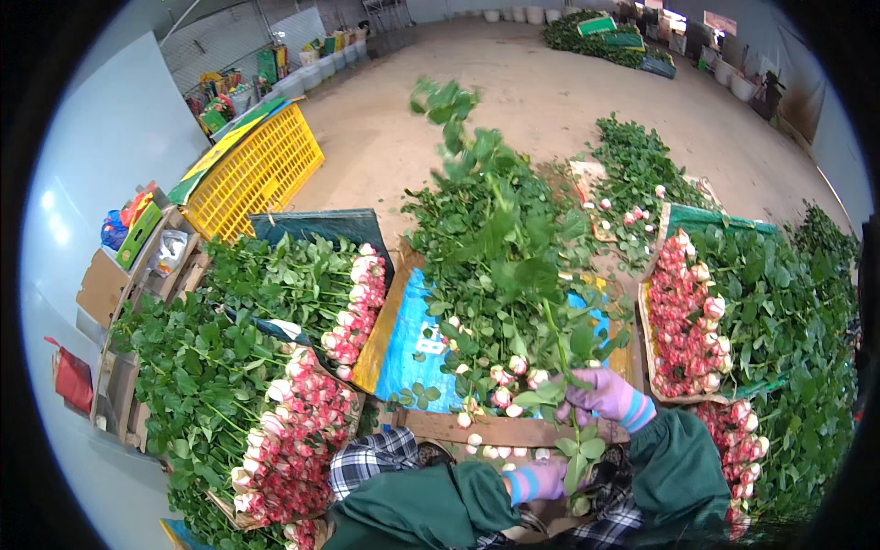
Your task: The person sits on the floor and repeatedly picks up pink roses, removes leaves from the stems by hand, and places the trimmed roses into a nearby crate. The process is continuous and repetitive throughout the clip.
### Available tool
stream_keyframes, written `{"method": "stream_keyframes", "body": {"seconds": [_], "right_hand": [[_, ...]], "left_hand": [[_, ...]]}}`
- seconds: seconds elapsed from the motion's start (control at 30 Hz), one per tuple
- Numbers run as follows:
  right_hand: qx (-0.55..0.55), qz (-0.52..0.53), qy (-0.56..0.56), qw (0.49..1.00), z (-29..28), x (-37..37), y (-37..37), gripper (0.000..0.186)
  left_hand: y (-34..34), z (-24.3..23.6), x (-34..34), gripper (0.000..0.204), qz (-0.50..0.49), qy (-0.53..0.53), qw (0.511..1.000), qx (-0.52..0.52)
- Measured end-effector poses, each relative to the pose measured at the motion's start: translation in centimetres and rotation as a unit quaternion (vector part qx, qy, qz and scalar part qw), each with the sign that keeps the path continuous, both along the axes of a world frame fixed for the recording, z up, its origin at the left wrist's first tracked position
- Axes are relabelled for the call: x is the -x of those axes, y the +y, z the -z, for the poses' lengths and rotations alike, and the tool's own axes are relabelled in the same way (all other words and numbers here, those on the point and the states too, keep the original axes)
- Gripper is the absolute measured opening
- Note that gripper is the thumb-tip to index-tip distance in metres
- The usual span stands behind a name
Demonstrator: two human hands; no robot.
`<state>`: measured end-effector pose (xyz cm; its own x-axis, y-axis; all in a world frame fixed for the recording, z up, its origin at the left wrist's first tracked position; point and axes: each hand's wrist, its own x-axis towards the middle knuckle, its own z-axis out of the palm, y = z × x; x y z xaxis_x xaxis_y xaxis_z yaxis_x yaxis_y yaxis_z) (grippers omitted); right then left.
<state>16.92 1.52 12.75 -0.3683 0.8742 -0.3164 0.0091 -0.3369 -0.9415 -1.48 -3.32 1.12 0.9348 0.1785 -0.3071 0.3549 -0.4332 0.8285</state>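
Note:
My right hand (600, 396), in a purple glove with a striped cuff, is closed around a long leafy rose stem (555, 335). The stem slants up and away, its leafy far end blurred; its bud (580, 505) hangs low near my lap. My left hand (541, 480), gloved alike, is curled beside the lower leaves of this stem. Its fingertips are partly hidden, and what they grip cannot be made out. Just beyond my hands, a heap of loose roses (486, 247) lies on a blue-covered work surface (394, 344), several pink-and-white buds toward me.
Stacked roses with red-and-white heads (289, 431) fill the left side, with a dark green divider (321, 225) behind. More bundled roses (683, 316) stand at the right. A wooden bar (500, 429) crosses before my lap. Farther off are a yellow crate (261, 160) and the floor (385, 119).

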Motion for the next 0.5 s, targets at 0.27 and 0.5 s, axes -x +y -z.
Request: {"method": "stream_keyframes", "body": {"seconds": [0.27,0.5], "right_hand": [[-0.218,0.043,-0.596,0.772,8.3,-4.1,-4.8,0.026],[-0.257,0.005,-0.670,0.697,13.3,-8.9,-9.4,0.050]], "left_hand": [[-0.1,-3.0,1.3,0.046,-0.030,0.096,0.994,-0.047],[-1.5,-2.6,1.7,0.033,-0.008,0.076,0.994,-0.084]]}}
